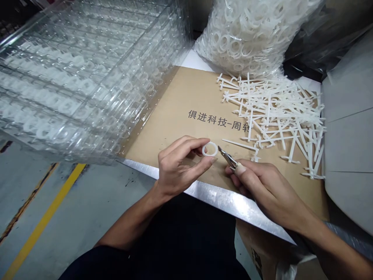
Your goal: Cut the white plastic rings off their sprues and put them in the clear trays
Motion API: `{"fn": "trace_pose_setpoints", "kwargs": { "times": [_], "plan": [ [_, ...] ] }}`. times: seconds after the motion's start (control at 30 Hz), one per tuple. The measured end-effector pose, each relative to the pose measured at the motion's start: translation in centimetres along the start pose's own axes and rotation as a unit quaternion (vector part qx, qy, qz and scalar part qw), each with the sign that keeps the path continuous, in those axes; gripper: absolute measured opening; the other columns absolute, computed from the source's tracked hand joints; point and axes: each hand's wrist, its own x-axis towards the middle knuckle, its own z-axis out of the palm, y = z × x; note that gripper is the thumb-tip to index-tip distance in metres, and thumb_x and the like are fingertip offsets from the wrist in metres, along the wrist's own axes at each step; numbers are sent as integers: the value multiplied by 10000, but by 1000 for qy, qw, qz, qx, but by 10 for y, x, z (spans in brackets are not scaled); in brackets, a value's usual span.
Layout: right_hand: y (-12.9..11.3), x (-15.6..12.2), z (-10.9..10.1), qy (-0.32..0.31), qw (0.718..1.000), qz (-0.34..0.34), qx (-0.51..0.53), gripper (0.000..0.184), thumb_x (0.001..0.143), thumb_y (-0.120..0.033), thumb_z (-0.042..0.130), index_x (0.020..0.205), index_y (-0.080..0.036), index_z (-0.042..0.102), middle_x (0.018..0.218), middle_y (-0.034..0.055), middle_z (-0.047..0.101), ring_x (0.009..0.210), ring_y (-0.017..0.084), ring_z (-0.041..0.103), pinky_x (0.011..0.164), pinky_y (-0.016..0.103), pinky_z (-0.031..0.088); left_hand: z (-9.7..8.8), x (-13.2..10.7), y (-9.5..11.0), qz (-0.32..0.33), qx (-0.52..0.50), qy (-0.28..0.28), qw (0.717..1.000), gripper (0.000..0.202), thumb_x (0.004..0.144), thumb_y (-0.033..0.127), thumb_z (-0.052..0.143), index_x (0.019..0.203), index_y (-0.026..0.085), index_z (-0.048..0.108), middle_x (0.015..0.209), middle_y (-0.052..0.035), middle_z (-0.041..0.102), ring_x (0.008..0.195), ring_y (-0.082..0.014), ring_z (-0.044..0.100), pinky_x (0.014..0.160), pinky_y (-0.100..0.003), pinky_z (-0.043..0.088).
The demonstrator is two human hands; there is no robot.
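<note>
My left hand pinches a small white plastic ring between thumb and fingers, holding it above a brown cardboard sheet. My right hand grips small metal side cutters, and their tips sit at the ring's right edge. I cannot tell whether the tips touch it. To the right of both hands lies a heap of white plastic runners on the cardboard, the closest pieces just beyond the cutters.
Stacked clear plastic blister trays holding white rings rise at the left. A clear bag of white rings stands at the back. A grey board walls the right side. The bright metal table edge runs below my hands, above a grey floor with a yellow line.
</note>
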Motion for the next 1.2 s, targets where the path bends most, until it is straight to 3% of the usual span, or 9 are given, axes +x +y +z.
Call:
{"fn": "trace_pose_setpoints", "kwargs": {
  "times": [0.27, 0.43, 0.6, 0.77, 1.2],
  "plan": [
    [-1, 2, 2, -5, 1000, 0, 3, 414, 1112, -411, 361, 904, -211, 657, 702, -19, 570, 632, 165, 540, 607, 338, 364, -2, -1, -2, 19, -19, 4, 1000, 430, 864, 110, 795, 1283, 166, 717, 1019, -61, 727, 869, -120, 690, 785, -245, 594],
    [0, 0, 2, -6, 1000, -2, 1, 416, 1115, -424, 358, 926, -209, 660, 713, -14, 579, 636, 166, 542, 604, 333, 372, -2, -5, -4, -26, -60, 12, 998, 465, 870, 123, 794, 1315, 222, 706, 976, -34, 738, 857, -123, 693, 777, -240, 593],
    [0, -2, 1, -8, 1000, 2, -5, 436, 1114, -449, 355, 920, -202, 657, 722, 3, 597, 645, 174, 556, 603, 327, 404, -3, -7, -2, -122, -111, 31, 986, 386, 841, 189, 844, 1217, 210, 759, 917, -45, 759, 846, -144, 728, 797, -252, 622],
    [0, -1, 2, -5, 1000, -4, -5, 432, 1113, -437, 356, 947, -198, 676, 725, 13, 617, 654, 181, 574, 604, 327, 432, -4, -4, 1, -160, -153, 42, 974, 360, 799, 230, 884, 1142, 177, 790, 892, -59, 792, 796, -143, 748, 760, -233, 651],
    [0, -1, 2, -10, 1000, 1, 1, 444, 1111, -472, 351, 908, -208, 643, 717, 1, 584, 632, 174, 537, 586, 327, 399, -6, -8, 1, -149, -135, 41, 979, 362, 783, 235, 901, 1129, 204, 798, 852, -37, 779, 749, -134, 723, 705, -229, 622]
  ]
}}
